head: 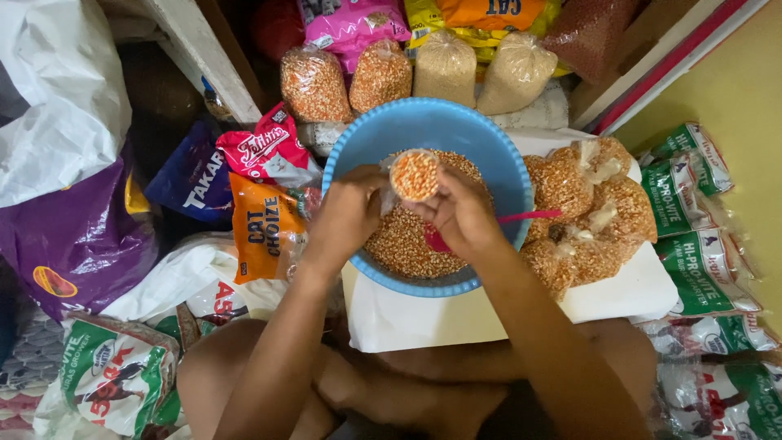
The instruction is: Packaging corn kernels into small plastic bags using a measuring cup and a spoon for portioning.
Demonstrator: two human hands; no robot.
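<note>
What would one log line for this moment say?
left hand: holds small clear bag of corn | right hand: holds bag, pink scoop | below: blue bowl of corn | filled bags at right

A bowl (481, 138) of corn kernels (403, 240) sits at the frame's centre on a board (456, 322). Both hands, the left hand (349, 213) and the right hand (463, 213), meet above it around a small bag (415, 175). Tied bags (595, 212) lie right of the bowl; more bags (383, 73) stand along the top; feed packets (700, 236) line the right edge.
</note>
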